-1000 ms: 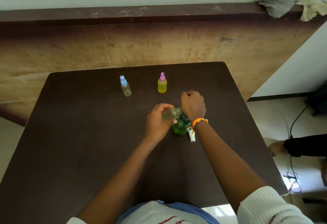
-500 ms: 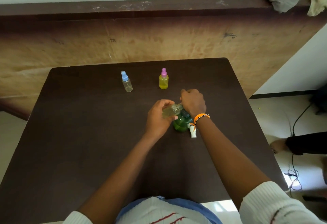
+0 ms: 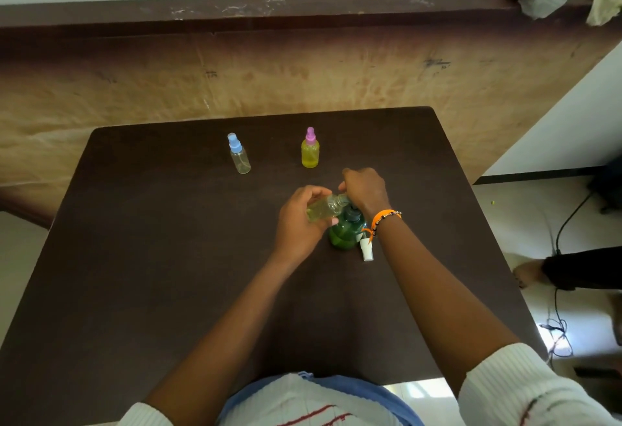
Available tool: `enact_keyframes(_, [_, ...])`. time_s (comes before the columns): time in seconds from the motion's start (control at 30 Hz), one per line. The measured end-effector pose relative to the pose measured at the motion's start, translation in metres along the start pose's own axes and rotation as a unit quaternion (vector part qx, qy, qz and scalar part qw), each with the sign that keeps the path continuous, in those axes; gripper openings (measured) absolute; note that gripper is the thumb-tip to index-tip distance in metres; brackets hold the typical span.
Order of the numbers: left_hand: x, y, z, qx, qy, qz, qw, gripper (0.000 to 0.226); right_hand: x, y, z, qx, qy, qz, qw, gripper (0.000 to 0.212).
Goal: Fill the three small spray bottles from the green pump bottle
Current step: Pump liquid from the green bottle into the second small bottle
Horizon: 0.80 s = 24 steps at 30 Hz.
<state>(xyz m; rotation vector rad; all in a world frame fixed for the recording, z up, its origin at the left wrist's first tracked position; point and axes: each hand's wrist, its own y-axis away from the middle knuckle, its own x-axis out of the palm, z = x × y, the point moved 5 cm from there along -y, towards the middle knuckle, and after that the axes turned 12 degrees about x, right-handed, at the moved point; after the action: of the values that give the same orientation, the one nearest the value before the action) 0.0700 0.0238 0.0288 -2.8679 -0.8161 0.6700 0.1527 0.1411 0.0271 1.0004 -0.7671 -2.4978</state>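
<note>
Dim, soft indoor light; bright glare off floor (image 3: 552, 334) at right; wide-angle bending at edges; slightly soft focus.

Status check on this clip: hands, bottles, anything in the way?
Left hand holds uncapped spray bottle tilted at green pump bottle. Right hand on pump. White cap lies beside it. Nothing in the way.

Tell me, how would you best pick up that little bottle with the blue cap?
Probably by its clear round body, below the cap. The blue-capped bottle stands upright and alone on the table, apart from the yellow bottle, so fingers can wrap it from the near side; the narrow cap offers less to grip.
</note>
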Motion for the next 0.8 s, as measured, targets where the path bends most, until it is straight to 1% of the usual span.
enact_keyframes(0.1, [0.001, 0.001, 0.003, -0.006, -0.002, -0.003, 1.0, 0.042, -0.006, 0.003, -0.002, -0.02, 0.002, -0.09, 0.996, 0.033])
enact_keyframes(0.17, [0.001, 0.001, 0.003, -0.006, -0.001, -0.004, 1.0, 0.043, -0.008, 0.007, -0.001, -0.033, 0.019, -0.122, 0.992, 0.027])
enact_keyframes(0.27, [-0.001, 0.001, 0.001, -0.005, -0.01, 0.003, 1.0, 0.042, -0.006, 0.008, -0.001, -0.03, 0.03, -0.108, 0.993, 0.028])
enact_keyframes(0.33, [-0.003, 0.001, -0.002, 0.004, -0.017, 0.005, 1.0, 0.041, -0.003, 0.005, 0.0, -0.018, 0.037, -0.073, 0.996, 0.031])
enact_keyframes(0.43, [-0.007, -0.001, -0.007, 0.021, -0.023, 0.001, 1.0, 0.041, 0.0, 0.006, 0.001, 0.001, 0.052, -0.012, 0.999, 0.043])
enact_keyframes(0.53, [-0.007, -0.001, -0.01, 0.025, -0.03, 0.003, 0.999, 0.041, 0.001, 0.006, 0.002, -0.002, 0.069, 0.006, 0.998, 0.044])
enact_keyframes(0.6, [-0.006, -0.002, -0.012, 0.029, -0.03, 0.002, 0.999, 0.04, 0.001, 0.004, 0.0, 0.0, 0.04, -0.003, 0.999, 0.043])
enact_keyframes(0.67, [-0.005, -0.002, -0.011, 0.028, -0.034, 0.003, 0.999, 0.041, -0.001, 0.002, -0.001, -0.001, 0.007, -0.041, 0.999, 0.039])
enact_keyframes(0.73, [-0.004, -0.002, -0.009, 0.022, -0.038, 0.004, 0.999, 0.041, -0.003, 0.001, -0.002, -0.011, 0.002, -0.081, 0.997, 0.035])
enact_keyframes(0.8, [-0.003, -0.001, -0.007, 0.018, -0.04, 0.004, 0.999, 0.041, -0.004, 0.003, -0.002, -0.018, 0.003, -0.103, 0.994, 0.033])
